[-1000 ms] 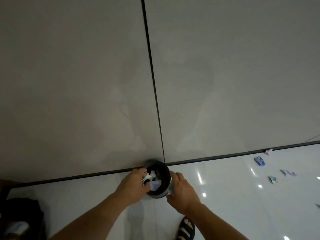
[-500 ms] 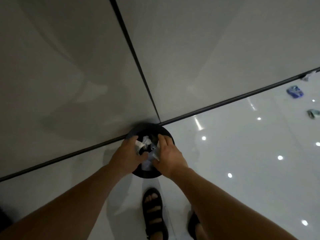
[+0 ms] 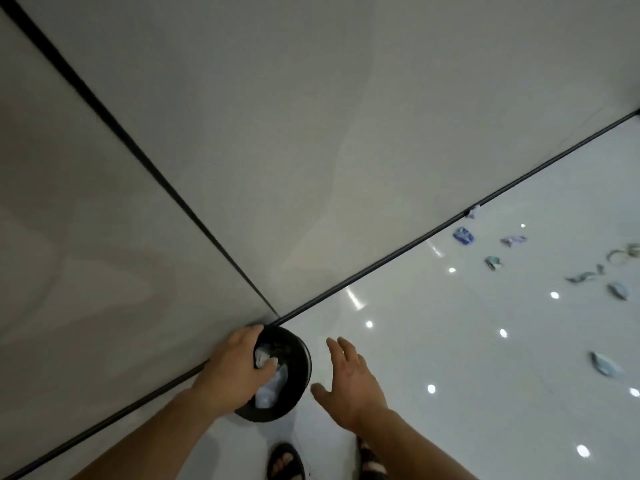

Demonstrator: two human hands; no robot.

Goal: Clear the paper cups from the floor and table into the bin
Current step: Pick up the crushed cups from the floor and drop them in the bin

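The left hand (image 3: 239, 368) is gripping the rim of the black bin (image 3: 304, 370) against the grey wall (image 3: 311, 150), the right hand (image 3: 349, 386) is hovering spread-fingered and empty, and crushed cups (image 3: 464, 234) are littering the glossy floor (image 3: 450, 341).

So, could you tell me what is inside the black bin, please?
Crumpled white and blue paper cups lie in the bin; the left hand grips its rim, hiding that side, and anything beneath them is covered.

Left hand (image 3: 239, 370) curled, seemingly in a grip; right hand (image 3: 349, 386) flat, fingers spread.
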